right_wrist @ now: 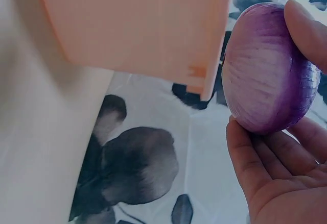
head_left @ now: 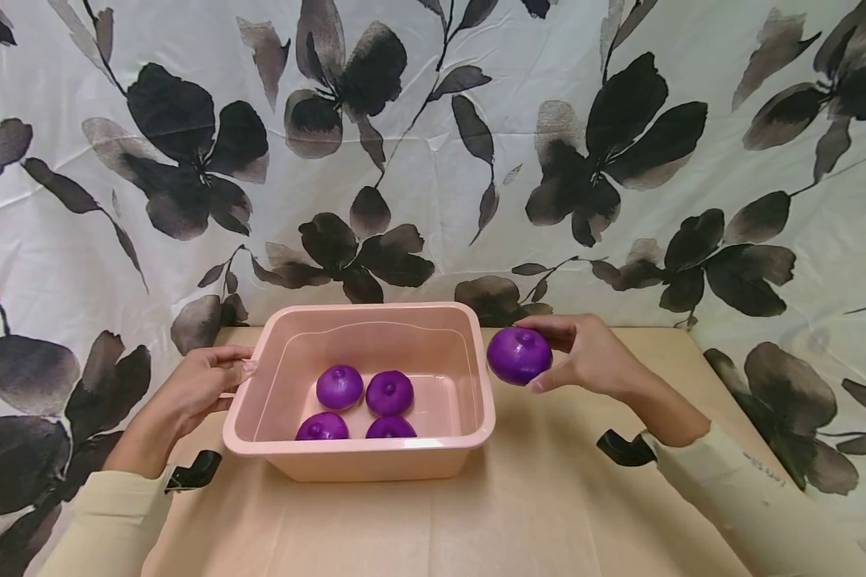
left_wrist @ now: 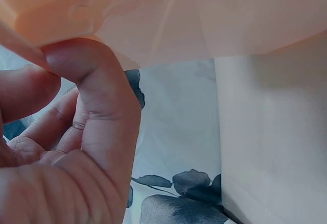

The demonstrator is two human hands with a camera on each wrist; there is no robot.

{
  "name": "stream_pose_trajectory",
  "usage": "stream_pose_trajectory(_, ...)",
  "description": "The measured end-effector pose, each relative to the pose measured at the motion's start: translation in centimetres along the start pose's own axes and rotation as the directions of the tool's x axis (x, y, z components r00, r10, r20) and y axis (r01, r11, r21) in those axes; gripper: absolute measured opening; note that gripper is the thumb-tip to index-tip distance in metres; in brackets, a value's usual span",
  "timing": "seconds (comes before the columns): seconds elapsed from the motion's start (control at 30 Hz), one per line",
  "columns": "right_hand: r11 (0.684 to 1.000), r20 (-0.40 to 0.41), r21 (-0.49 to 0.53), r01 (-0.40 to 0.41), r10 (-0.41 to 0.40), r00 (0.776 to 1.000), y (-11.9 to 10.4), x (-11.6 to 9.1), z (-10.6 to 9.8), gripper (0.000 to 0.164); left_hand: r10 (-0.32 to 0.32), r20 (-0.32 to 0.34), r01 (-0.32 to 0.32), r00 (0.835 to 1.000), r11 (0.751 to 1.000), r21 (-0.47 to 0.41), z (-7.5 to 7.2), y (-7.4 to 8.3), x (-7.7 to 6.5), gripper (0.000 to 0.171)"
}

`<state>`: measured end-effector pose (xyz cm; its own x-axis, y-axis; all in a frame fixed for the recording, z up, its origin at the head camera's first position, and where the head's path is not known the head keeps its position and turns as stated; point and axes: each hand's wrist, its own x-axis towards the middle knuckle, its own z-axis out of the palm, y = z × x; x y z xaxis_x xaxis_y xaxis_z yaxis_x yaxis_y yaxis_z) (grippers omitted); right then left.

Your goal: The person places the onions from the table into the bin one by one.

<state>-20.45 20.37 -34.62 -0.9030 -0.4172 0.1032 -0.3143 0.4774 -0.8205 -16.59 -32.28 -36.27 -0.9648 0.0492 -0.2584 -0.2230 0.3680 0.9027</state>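
Note:
A pink plastic tub (head_left: pixel 375 445) stands on the table with several purple onions (head_left: pixel 340 387) lying on its floor. My left hand (head_left: pixel 202 389) pinches the tub's left rim between thumb and index finger; the left wrist view shows the index finger (left_wrist: pixel 82 63) bent under the rim edge. Just off the tub's right side, my right hand (head_left: pixel 584 357) grips another purple onion (head_left: pixel 520 355) between thumb and fingers. In the right wrist view this onion (right_wrist: pixel 271 68) shows a paler streaked side, apart from the tub wall (right_wrist: pixel 133 25).
The tub sits on a table with a tan cover (head_left: pixel 534 497). Behind it hangs a white cloth (head_left: pixel 433 200) with dark flower prints, which also shows at both sides. A black wrist strap mount (head_left: pixel 625 448) sticks out from the right sleeve.

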Motion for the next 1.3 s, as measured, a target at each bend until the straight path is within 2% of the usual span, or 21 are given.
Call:
stream_pose_trajectory(0.47,0.997,0.062,0.009,0.072,-0.073,0.995,-2.3,1.1,1.3,0.077,-0.003,0.002,0.003,1.0,1.0,-0.016,0.1,-0.3,0.0,0.051)
stream_pose_trajectory(0.83,0.994,0.082,0.056,0.096,-0.101,0.992,-3.0,2.5,2.7,0.079,-0.004,-0.011,0.004,1.0,1.0,0.005,-0.1,-0.5,0.1,0.05)
stream_pose_trajectory(1.0,0.994,0.085,0.051,0.094,-0.098,0.992,-3.1,2.9,3.4,0.081,0.002,-0.011,-0.002,1.0,1.0,-0.018,0.0,-0.4,0.1,0.05)
stream_pose_trajectory(1.3,0.989,0.104,0.054,0.136,-0.142,0.984,-3.6,3.6,4.1,0.087,0.011,-0.013,-0.012,1.0,1.0,-0.011,0.0,-0.2,0.0,0.051)
